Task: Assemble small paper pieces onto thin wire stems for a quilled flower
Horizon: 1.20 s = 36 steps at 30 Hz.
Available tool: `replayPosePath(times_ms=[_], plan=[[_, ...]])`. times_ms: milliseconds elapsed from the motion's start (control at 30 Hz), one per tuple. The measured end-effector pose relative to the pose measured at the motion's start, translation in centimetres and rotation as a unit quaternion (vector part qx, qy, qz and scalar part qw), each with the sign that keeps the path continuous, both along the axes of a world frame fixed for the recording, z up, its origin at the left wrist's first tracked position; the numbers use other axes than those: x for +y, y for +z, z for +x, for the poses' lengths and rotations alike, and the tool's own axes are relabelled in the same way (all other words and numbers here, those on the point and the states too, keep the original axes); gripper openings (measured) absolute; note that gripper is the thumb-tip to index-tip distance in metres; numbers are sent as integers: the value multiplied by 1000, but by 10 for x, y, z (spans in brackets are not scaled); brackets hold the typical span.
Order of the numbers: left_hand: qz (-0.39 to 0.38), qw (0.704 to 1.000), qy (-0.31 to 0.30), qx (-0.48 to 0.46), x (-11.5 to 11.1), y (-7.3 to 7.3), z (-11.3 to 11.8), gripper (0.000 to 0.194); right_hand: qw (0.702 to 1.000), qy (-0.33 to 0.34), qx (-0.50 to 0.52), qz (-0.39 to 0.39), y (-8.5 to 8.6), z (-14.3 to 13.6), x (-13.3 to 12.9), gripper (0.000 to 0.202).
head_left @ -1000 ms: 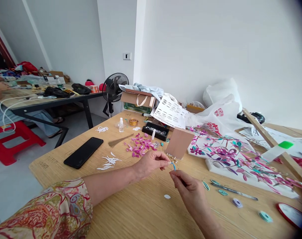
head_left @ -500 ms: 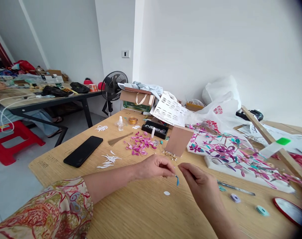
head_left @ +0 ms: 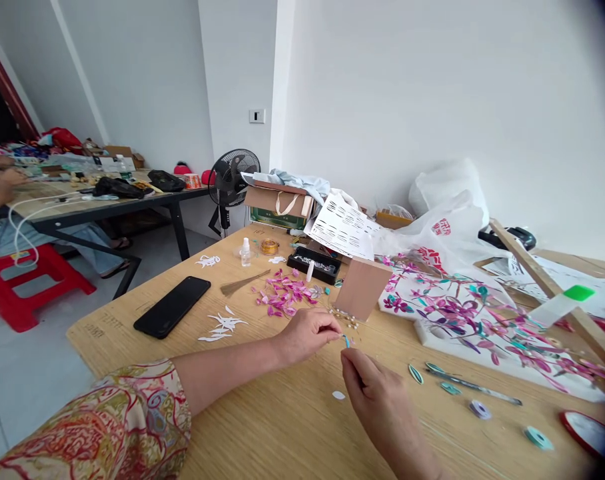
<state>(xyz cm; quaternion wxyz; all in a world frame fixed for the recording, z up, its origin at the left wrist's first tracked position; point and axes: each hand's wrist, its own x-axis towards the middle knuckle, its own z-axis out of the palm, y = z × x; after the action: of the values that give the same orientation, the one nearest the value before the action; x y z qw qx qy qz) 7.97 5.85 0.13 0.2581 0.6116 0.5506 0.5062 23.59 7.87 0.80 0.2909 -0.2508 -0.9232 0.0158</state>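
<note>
My left hand reaches in over the wooden table, its thumb and index finger pinching one end of a small blue strip. Directly below and to the right, my right hand is closed in a pinch, its fingertips meeting the lower end of that strip. Part of the strip is hidden between the fingers. A small white oval piece lies on the table just left of my right hand. Several pearl-like beads on stems rest beyond my fingertips, before a brown upright block.
Left of my hands lie white petal-shaped cutouts, a black phone and pink petals. To the right are tweezers, ribbon spools and pink-purple flower sprays on white foam. A person sits at another table.
My right hand has moved left and down, and its fingertips now meet the blue strip, which hung free from my left hand before. The camera view has shifted slightly.
</note>
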Motion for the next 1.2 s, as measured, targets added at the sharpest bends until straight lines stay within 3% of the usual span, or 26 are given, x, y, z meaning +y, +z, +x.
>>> replayPosePath(times_ms=[67, 133, 233, 367, 467, 567, 700, 800, 867, 933, 1033, 1133, 1200], plan=[[33, 996, -48, 63, -1, 0, -1, 10, 1000, -10, -15, 17, 7, 4, 4, 31], [34, 990, -119, 65, -2, 0, -1, 10, 1000, -21, -11, -6, 14, 9, 12, 30], [-34, 979, -188, -64, -3, 0, 1, 6, 993, -20, 27, -111, 16, 15, 26, 26], [-103, 942, -149, -282, -3, 3, 5, 18, 969, -13, 71, -236, 3, 12, 32, 28], [-79, 940, -79, -322, -2, 6, 5, 17, 967, -14, 84, -242, -8, 6, 25, 29], [-64, 963, -25, -262, -1, 5, 4, 10, 980, -4, 67, -188, -10, 0, 13, 27], [-5, 998, 15, -54, 0, 2, 0, 6, 997, 11, 7, -72, -2, -1, 0, 28], [51, 996, -42, 66, -2, 2, -1, 10, 1000, -2, -10, -7, 11, 4, 1, 29], [65, 989, -102, 81, -3, 3, -1, 12, 1000, -13, -2, -11, 19, 9, 7, 27], [54, 985, -156, 46, -5, 5, 0, 10, 998, -23, 22, -62, 23, 13, 15, 24], [-27, 977, -190, -95, -7, 8, 3, 7, 981, -41, 67, -177, 16, 14, 27, 23], [-104, 951, -155, -246, -8, 10, 6, 12, 961, -45, 93, -258, 1, 11, 31, 25], [-107, 941, -118, -299, -7, 11, 8, 15, 955, -37, 105, -276, -8, 7, 29, 28]])
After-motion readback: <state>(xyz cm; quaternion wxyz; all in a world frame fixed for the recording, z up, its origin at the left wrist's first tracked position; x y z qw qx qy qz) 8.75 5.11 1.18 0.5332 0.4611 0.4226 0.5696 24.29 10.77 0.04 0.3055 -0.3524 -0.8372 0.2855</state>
